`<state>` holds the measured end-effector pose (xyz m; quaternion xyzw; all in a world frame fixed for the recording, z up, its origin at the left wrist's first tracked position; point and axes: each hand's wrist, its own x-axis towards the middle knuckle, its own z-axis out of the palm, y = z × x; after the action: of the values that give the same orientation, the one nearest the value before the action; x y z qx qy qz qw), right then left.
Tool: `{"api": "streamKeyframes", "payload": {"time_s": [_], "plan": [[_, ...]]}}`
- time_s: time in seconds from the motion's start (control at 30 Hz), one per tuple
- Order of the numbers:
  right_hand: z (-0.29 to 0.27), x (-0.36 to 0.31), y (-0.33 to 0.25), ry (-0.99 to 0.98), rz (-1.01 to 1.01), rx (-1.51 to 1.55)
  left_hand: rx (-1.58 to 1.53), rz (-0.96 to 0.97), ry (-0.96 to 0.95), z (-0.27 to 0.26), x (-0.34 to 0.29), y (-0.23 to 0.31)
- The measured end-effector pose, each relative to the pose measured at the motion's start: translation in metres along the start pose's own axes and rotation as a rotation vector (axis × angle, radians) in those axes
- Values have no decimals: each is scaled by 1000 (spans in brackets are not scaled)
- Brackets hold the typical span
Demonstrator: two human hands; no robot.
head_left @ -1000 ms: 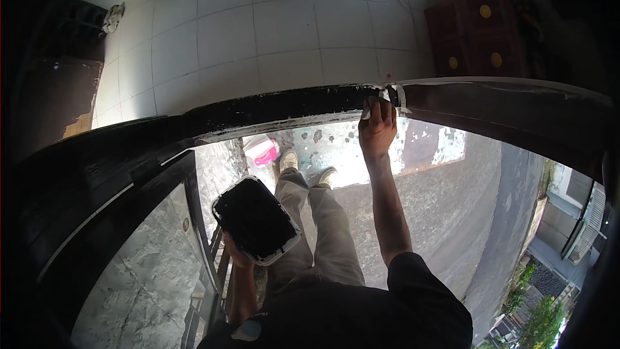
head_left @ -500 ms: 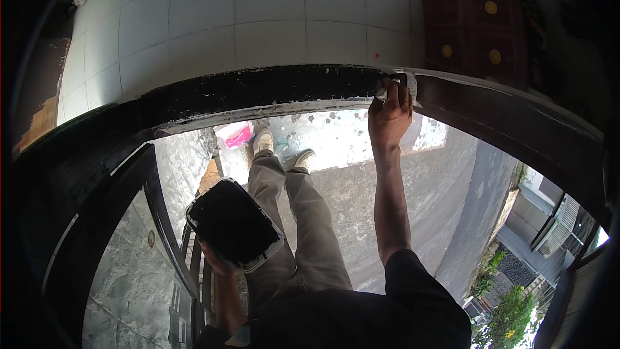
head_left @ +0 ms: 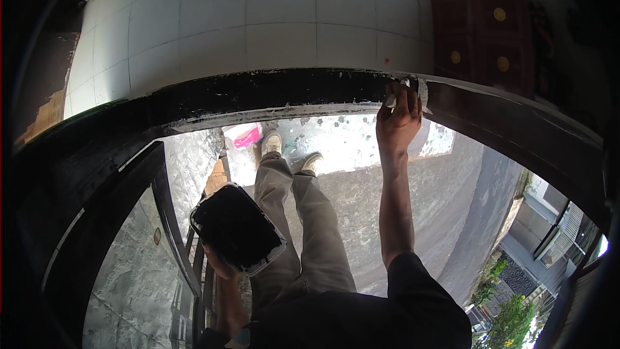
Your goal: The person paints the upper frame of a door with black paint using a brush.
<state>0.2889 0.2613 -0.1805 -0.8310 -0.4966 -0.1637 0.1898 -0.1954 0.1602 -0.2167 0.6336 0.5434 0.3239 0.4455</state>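
My left hand (head_left: 219,262) grips a rectangular container (head_left: 237,227) from beneath its left side. The container is black inside with a pale, paint-smeared rim. My right hand (head_left: 399,121) reaches out to a long frame beam (head_left: 258,95), fingers closed on a small pale tool (head_left: 391,100); its kind is mostly hidden by the fingers. That tool is at the beam's face, next to a whitish bare patch (head_left: 423,92). Left of my hand the beam is glossy black with pale specks; right of the patch it is dull dark brown.
White tiles (head_left: 278,0) lie beyond the beam, with a dark red drawer cabinet (head_left: 481,39) at far right. A dark-framed panel (head_left: 132,271) stands at my left. Below are my shoes (head_left: 272,142), a pink and white bag (head_left: 244,134) and a paint-spotted slab (head_left: 349,136).
The whole view has shifted slightly, so everything sits a little further right and lower. My right hand stays at the beam beside the whitish patch; the left keeps its hold on the container.
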Motion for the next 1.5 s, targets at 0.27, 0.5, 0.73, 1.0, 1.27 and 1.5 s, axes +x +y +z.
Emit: {"api": "streamKeyframes", "payload": {"time_s": [0.27, 0.5, 0.73, 1.0, 1.27, 1.5], "plan": [[-16, -8, -16, -66, 48, 345, 174, 275, -113, 15, 9, 20], [-50, 12, 52, 72, 346, 326, 275, 113, -118, 17, -4, 7], [-30, 11, 48, 64, 280, 365, -78, -77, -78, -1, -34, -57], [-47, 9, 49, 149, 364, 388, -72, -281, -117, 19, -13, 13], [-39, 4, 54, 47, 403, 406, 115, -43, -105, 16, -22, 0], [-34, -1, 66, -3, 328, 319, 156, 154, -41, 18, -17, -10]]}}
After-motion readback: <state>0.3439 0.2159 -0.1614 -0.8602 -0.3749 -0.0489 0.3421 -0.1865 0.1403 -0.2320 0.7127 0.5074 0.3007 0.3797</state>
